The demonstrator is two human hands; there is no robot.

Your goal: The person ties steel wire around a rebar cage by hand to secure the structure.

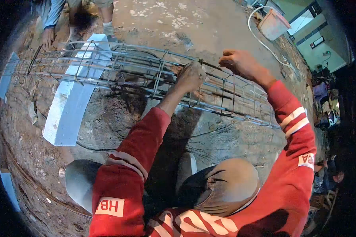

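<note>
A long rebar cage (159, 75), made of steel bars with square stirrups, runs across the view in front of me. My left hand (192, 76) is closed at the cage's middle, its fingers curled at the bars and partly hidden. Just to the right, my right hand (243, 66) is raised by the cage's far upper bar. Its thumb and fingers are pinched together, and whatever lies between them is too small to make out. A dark stretch of bar lies between the two hands.
A white-and-blue block (69, 112) lies crosswise under the cage's left part. Another person's hand (48, 37) is near the cage's left end, feet beside it. Muddy ground surrounds everything. A pink tub (273, 24) and pale hose (261, 41) are at the upper right.
</note>
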